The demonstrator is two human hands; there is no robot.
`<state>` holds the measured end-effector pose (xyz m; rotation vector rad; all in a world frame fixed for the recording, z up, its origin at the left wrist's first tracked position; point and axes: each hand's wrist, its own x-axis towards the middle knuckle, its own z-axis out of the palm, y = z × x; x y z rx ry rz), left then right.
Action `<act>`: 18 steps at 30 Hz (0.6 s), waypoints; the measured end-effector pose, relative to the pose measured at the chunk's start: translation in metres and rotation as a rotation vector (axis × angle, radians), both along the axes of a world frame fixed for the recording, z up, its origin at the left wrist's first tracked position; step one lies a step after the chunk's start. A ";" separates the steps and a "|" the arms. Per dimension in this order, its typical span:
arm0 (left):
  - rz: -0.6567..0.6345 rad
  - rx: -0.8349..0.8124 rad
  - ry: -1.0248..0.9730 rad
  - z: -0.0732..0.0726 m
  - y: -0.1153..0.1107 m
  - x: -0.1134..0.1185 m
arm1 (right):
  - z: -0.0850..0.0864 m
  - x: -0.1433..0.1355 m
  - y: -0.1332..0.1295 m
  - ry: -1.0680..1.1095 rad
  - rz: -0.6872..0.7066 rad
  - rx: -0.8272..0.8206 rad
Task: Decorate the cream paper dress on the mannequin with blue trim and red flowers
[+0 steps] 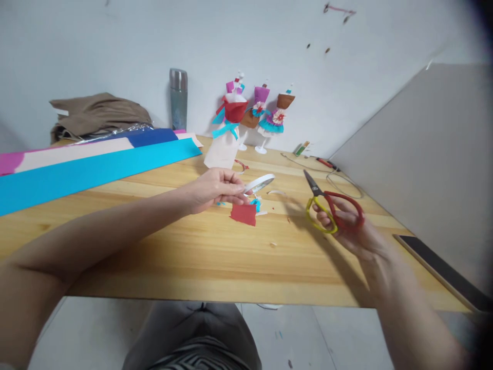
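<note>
My left hand (217,190) pinches a thin roll of white tape (262,182) between thumb and fingers, above the middle of the table. Below it lies a red scrap of fabric or paper (244,214), beside a small crumpled turquoise piece (255,205). On the right, my right hand (346,226) has its fingers through the handles of a pair of scissors (316,190), one loop yellow and the other red. The dark blades point up and away from me, and look closed. Small white and red snippets lie between the hands.
Little dress-like figures on white stands (275,123) are at the back, near a thermos (179,100). Turquoise sheets (100,169) and brown cloth (103,113) lie left. A cable (342,187) and a dark flat phone-like object (439,270) are by the right partition.
</note>
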<state>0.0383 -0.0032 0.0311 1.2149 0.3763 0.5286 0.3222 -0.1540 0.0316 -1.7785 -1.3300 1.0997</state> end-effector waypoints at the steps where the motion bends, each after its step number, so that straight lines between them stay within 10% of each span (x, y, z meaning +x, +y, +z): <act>1: 0.004 -0.006 0.002 -0.001 0.001 0.000 | -0.001 -0.009 -0.003 0.092 0.000 0.028; 9: 0.036 -0.020 0.016 -0.001 0.002 0.000 | -0.023 -0.075 -0.024 0.783 0.068 0.219; 18: 0.035 0.013 0.013 0.002 0.000 -0.001 | -0.020 -0.099 -0.023 0.870 0.230 0.081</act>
